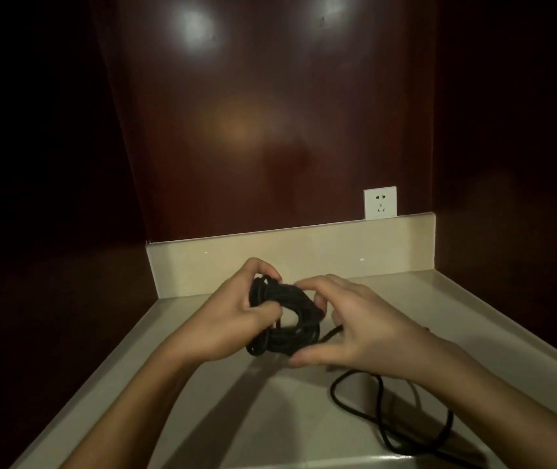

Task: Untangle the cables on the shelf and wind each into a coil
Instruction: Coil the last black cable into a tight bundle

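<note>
A black cable [283, 319], thin and matte, is wound into a loose coil held above the cream shelf [202, 384]. The left hand [233, 316] has a closed grip around the coil's left side; the right hand [354, 326] pinches its right edge. The cable's free tail loops on the shelf at right. No readable writing.

The black cable coil [283, 319] is partly covered by both hands, and its plug ends cannot be made out. The loose cable loop [385, 414] runs under the right forearm. The shelf [202, 401] is cut off at the bottom edge.
</note>
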`<state>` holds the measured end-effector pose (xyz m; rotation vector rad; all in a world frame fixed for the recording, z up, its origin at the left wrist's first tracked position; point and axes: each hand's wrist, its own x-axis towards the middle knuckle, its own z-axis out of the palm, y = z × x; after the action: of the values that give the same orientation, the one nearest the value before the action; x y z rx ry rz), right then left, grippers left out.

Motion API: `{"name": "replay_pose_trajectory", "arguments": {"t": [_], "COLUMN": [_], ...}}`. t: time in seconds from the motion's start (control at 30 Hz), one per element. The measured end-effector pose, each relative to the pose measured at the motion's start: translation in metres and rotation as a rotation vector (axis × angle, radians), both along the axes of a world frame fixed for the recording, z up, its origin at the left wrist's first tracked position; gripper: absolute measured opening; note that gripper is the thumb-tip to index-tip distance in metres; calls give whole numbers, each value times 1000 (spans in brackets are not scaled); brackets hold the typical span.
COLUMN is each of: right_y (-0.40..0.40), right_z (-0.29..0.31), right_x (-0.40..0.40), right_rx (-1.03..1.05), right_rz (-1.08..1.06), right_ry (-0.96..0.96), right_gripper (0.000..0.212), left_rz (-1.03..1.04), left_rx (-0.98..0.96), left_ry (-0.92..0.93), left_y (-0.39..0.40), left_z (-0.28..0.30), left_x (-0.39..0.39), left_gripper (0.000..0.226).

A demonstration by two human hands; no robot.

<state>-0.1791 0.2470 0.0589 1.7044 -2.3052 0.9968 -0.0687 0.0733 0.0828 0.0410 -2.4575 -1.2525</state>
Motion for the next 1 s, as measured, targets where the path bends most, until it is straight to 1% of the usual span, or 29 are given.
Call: {"name": "replay_pose_trajectory", "arguments": {"t": [0.07,0.13,0.2,0.23,0.27,0.3,0.37,0.4,0.47,0.5,0.53,0.6,0.63,0.67,0.7,0.73,0.77,0.8,0.83,0.87,0.9,0.93,1.0], "right_y": [-2,-4,-4,-5,-6,-8,-13,-17,-24,-26,-28,-29,-29,-29,-30,-29,-29,-28,-28,-28,-28,-27,-28], "right_z": [-3,-7,-14,-19,-22,-24,-28,-29,-29,-28,-25,-22,-24,-25,-29,-29,-32,-32,-35,-34,-36,-36,-39], "right_x": [6,9,11,10,9,9,8,8,10,11,11,11,8,9,8,10,10,13,12,13,12,12,8], "right_rx": [35,-16,-118,-181,-245,-305,-343,-333,-334,-361,-376,-382,-370,-359,-357,-367,-380,-395,-413,-430,-438,-452,-498], "right_rz": [-30,-42,-46,-41,-36,-37,-43,-10,129,170,163,94,77,62,63,60,75,81,96,92,89,75,77], "right_ry": [34,75,79,52,-29,-149,-447,-598,-856,-933,-991,-1016,-984,-931,-875,-863,-863,-878,-882,-875,-859,-853,-866], "right_gripper": [92,90,92,93,93,88,76,70,54,48,43,22,15,16,15,14,19,25,24,19,15,14,19], "left_rz": [74,95,104,103,98,89,87,103,139,151,168,263,331,386,410,408,395,393,406,437,463,480,457], "left_rx": [84,265,471,525,524,506,431,369,238,178,101,-159,-307,-424,-468,-454,-459,-506,-546,-525,-444,-263,173], "left_ry": [32,45,46,37,27,27,63,98,164,186,201,214,212,217,222,223,228,248,274,289,318,346,306], "left_y": [-3,-3,-3,-3,-5,-5,-4,-2,3,6,7,6,5,4,5,7,8,8,7,8,8,8,12], "left_z": [-2,-6,-10,-12,-14,-14,-16,-16,-16,-17,-19,-25,-28,-31,-32,-35,-36,-38,-39,-39,-38,-37,-33], "left_x": [-3,-8,-13,-14,-14,-14,-13,-13,-13,-13,-13,-16,-16,-17,-18,-18,-19,-20,-22,-23,-25,-27,-28], "left_gripper": [24,24,20,18,18,19,32,35,27,23,20,23,33,47,58,62,59,49,38,31,28,32,36]}}
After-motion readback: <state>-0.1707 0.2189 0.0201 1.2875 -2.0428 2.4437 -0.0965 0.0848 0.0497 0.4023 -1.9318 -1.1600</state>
